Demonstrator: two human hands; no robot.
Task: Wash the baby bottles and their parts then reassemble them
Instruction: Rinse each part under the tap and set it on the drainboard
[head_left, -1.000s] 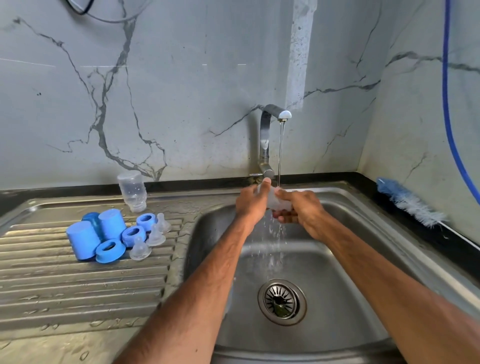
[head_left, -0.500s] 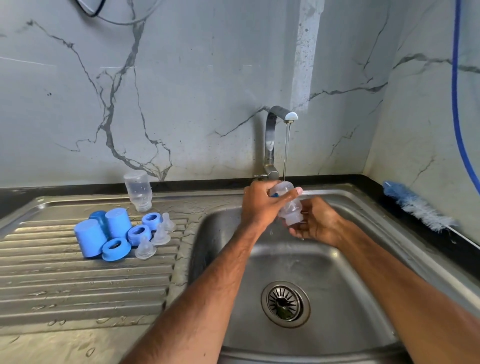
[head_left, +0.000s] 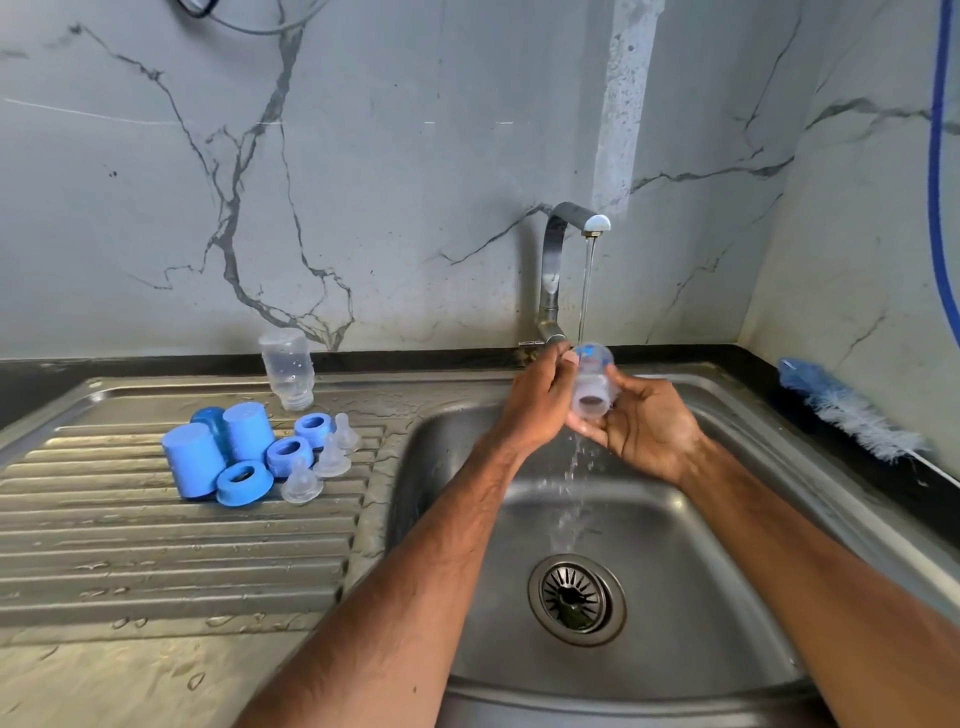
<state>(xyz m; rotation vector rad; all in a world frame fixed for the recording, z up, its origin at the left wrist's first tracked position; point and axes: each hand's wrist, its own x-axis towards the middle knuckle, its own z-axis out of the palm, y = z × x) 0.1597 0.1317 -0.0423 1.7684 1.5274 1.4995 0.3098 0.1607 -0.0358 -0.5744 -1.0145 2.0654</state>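
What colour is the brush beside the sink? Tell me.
The brush is blue and white; head view.

A clear bottle (head_left: 592, 387) is tipped under running water (head_left: 586, 291), open neck facing the camera. A second clear bottle (head_left: 287, 371) stands upside down on the drainboard (head_left: 156, 545) — just in front of it cluster three blue caps (head_left: 189, 460), three blue rings (head_left: 244, 483) and three clear teats (head_left: 301, 480).

No legible txt, labels, brands, nos. anywhere; blue marks on bottle (head_left: 592, 387) too blurred.
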